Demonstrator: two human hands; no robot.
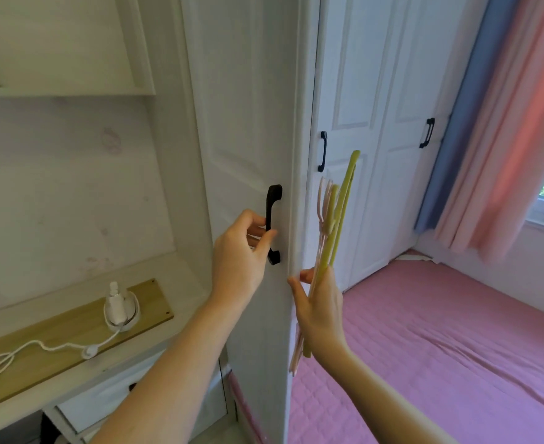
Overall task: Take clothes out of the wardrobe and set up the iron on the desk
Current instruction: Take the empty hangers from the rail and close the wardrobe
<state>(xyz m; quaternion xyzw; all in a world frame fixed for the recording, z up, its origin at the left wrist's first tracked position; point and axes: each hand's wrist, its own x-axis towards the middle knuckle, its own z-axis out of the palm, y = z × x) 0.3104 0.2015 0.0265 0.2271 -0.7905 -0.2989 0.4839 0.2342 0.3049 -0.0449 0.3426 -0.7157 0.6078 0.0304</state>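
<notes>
Left hand [241, 251] at frame centre, fingers curled around the black door handle [273, 224] of the white wardrobe door [248, 123]; grip looks partial, thumb in front, fingers behind the bar. Right hand [320, 307] just right of the door edge, holding a bundle of empty hangers [334, 225], green and pink, pinched against the palm with the fingers fairly straight; hooks point up. No clothes visible, wardrobe interior hidden behind the door. Iron not clearly in view; on the worktop [72, 341] at lower left sits a small white device [120, 307] in a holder with a white cord [24, 354] trailing left, cannot tell what it is. Pink bed [440, 347] at lower right, curtains [504, 123] upper right. Step in hand appears to be moving this door by its handle. To do it well: wrap the fingers fully round the bar, move it along the hinge arc with a steady wrist, not a yank. Keep the hangers clear of the door edge, since they sit right beside it and could snag or get pinched. Right fingertips are close to that edge too, so draw them back first.
</notes>
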